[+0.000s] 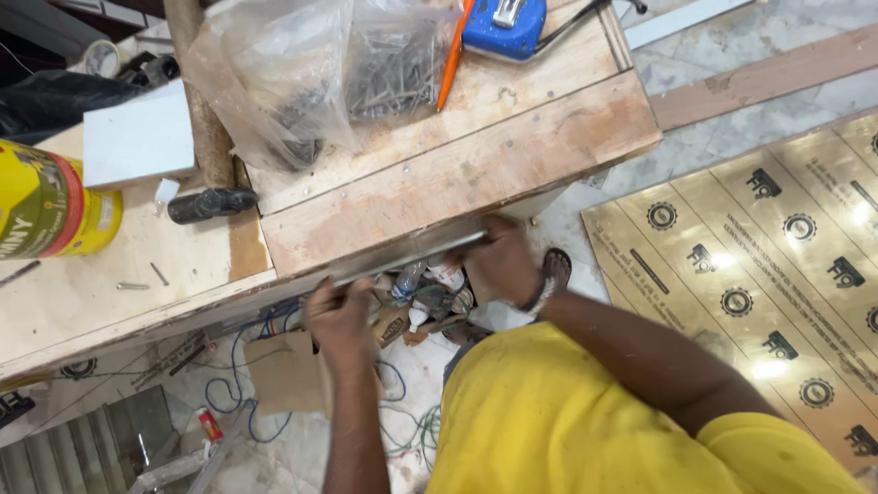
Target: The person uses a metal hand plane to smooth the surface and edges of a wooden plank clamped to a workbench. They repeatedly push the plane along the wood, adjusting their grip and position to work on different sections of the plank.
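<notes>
Both hands, left hand (340, 316) and right hand (498, 261), grasp a metal strip (412, 256) with clenched fingers along the bench's (457, 174) front edge.

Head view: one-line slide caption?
Left hand and right hand press a thin metal strip along the plywood workbench edge.

Nail bags (366, 78) on workbench (476, 155)
</notes>
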